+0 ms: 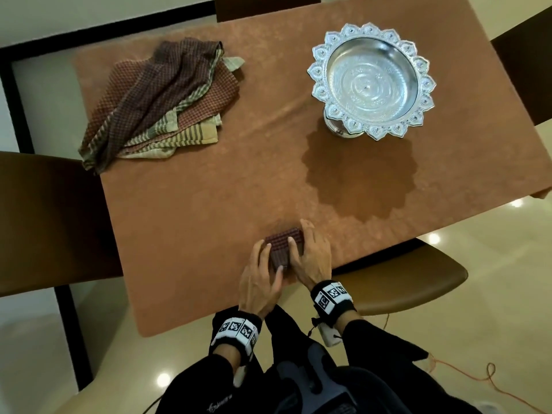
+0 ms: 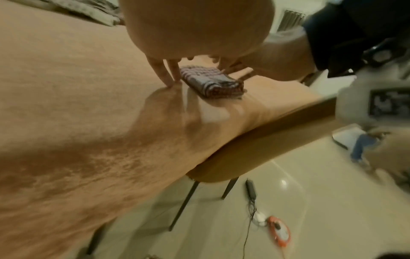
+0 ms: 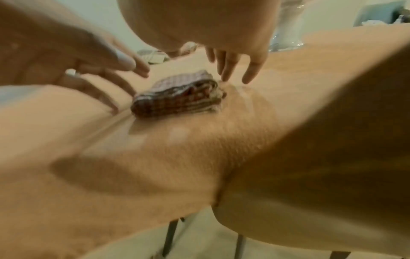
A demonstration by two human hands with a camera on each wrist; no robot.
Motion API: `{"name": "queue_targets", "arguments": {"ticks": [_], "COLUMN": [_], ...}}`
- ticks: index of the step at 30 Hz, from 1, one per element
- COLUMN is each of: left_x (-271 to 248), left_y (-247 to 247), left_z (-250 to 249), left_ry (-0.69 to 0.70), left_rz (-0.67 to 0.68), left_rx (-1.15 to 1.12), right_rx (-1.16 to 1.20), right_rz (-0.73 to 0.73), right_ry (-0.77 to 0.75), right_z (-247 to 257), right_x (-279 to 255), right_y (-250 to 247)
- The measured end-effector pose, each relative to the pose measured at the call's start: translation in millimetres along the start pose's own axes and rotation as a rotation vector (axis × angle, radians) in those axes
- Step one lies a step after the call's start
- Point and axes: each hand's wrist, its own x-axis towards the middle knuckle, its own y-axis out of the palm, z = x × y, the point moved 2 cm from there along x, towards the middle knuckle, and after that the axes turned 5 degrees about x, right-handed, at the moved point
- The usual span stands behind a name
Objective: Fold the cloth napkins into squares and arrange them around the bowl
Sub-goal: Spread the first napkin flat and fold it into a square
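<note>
A small folded dark checked napkin (image 1: 277,249) lies near the front edge of the brown table (image 1: 209,189). My left hand (image 1: 263,270) flanks its left side, with straight fingertips (image 2: 168,77) touching the table beside the napkin (image 2: 213,82). My right hand (image 1: 313,255) flanks its right side, and one digit rests on top of the cloth. In the right wrist view its straight fingers (image 3: 224,70) stand next to the napkin (image 3: 177,98). An ornate silver pedestal bowl (image 1: 370,79) stands at the far right, and a loose pile of unfolded napkins (image 1: 161,103) lies at the far left.
Brown chairs stand at the left (image 1: 44,222), by the near right edge (image 1: 403,285) and at the far side (image 1: 265,7). An orange cable (image 1: 478,380) trails over the pale floor. The bowl's shadow (image 1: 358,174) falls on the table's middle.
</note>
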Motion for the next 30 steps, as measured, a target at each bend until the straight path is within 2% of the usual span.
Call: {"name": "queue_targets", "arguments": {"ticks": [2, 5, 8, 12, 15, 18, 22, 24, 27, 30], "left_x": [9.9, 31.3, 49.1, 60.4, 64.4, 63.6, 59.8, 64.1, 77.5, 98.9], "left_y": [-5.8, -8.2, -5.2, -2.6, -5.1, -6.6, -20.2, -30.3, -48.4, -62.0], "left_z": [-6.8, -11.3, -14.0, -16.5, -20.0, -29.3, -52.5, -63.6, -80.4, -94.9], "left_ry": [-0.249, -0.591, -0.775, -0.868, -0.806, -0.623, -0.412, -0.323, -0.252, -0.195], "left_rz": [-0.028, 0.034, 0.081, 0.091, 0.098, 0.121, 0.155, 0.167, 0.198, 0.241], "left_rx": [-0.132, -0.269, -0.367, -0.422, -0.524, -0.617, -0.727, -0.747, -0.785, -0.763], "right_rx": [0.117, 0.262, 0.317, 0.391, 0.433, 0.52, 0.908, 1.138, 1.364, 1.529], "right_rz": [-0.064, 0.039, 0.067, 0.059, 0.076, 0.112, 0.224, 0.303, 0.421, 0.436], "right_ry": [0.214, 0.497, 0.562, 0.562, 0.56, 0.552, 0.491, 0.529, 0.548, 0.539], "right_z": [3.5, 1.0, -4.7, -14.1, -20.3, -19.9, -16.3, -14.2, -11.5, -5.1], "right_x": [-0.4, 1.8, 3.8, 5.3, 7.2, 6.2, 4.6, 2.6, -0.4, -0.1], "right_y": [-15.7, -22.0, -17.5, -13.0, -12.9, -22.6, -41.8, -52.3, -71.0, -87.1]}}
